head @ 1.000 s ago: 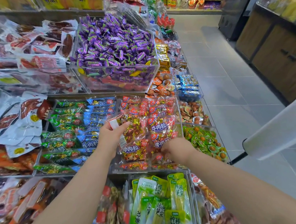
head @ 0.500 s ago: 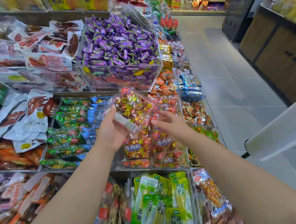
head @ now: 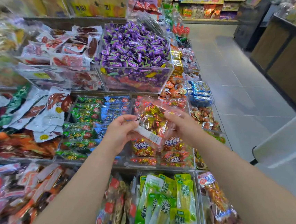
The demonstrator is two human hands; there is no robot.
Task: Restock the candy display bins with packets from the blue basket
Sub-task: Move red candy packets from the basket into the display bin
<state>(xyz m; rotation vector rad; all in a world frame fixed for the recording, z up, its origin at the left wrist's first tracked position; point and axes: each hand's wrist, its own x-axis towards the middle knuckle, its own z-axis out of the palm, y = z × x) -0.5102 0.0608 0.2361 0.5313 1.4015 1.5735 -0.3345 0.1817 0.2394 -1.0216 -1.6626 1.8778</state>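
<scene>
Clear packet (head: 160,125) — gold-red sweets (head: 153,112), white label (head: 148,136), apparently pinched by both hands (head: 121,132) (head: 184,126)

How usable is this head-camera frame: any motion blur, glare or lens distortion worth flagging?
Head view: motion blur smears the left edge and lower corners; the clear plastic bag of gold-and-red wrapped candies, held by left hand and right hand, is soft with glare on its film; the clear acrylic bin of purple candies reads sharp; wide-angle bending curves the shelf lines.

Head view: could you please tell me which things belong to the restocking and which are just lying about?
Job: clear candy bag, left hand, right hand, red-and-gold candy bin.
Lying about: purple candy bin, green packets, blue snack packets.
</scene>
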